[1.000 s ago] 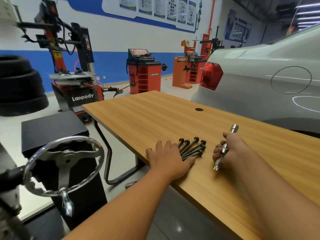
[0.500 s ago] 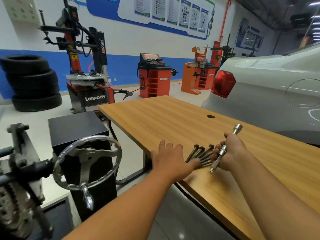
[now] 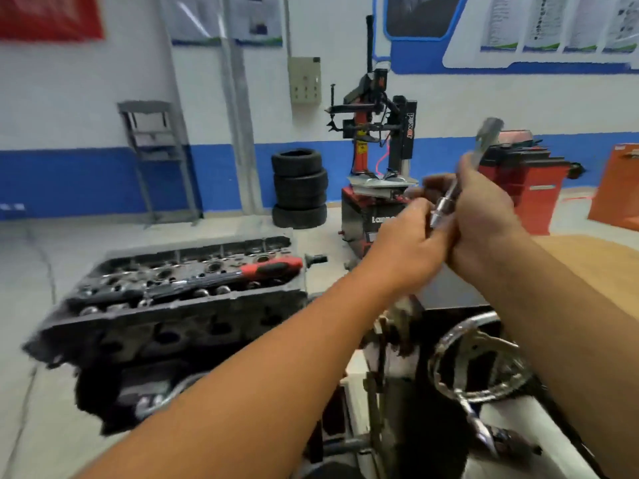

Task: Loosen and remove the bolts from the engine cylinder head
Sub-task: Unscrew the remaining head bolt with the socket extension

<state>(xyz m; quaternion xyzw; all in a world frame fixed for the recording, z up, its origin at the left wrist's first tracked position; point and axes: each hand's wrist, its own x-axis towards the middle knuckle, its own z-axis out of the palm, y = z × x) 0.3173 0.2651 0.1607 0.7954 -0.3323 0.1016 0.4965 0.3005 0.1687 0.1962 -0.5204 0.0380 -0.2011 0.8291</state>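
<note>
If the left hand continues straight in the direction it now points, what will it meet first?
The left hand points up and right, toward the metal extension bar held in the right hand. It would meet that bar first; its fingertips seem already at the lower end, though blur makes contact uncertain.

Head-worn, forward-down, near hands

cylinder head (image 3: 179, 305): black | ratchet handle (image 3: 273, 266): red | extension bar (image 3: 449, 198): silver | wall stripe (image 3: 69, 181): blue

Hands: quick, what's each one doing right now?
Left hand: fingers pinch the lower end of the metal tool.
Right hand: closed around the same tool.
</note>
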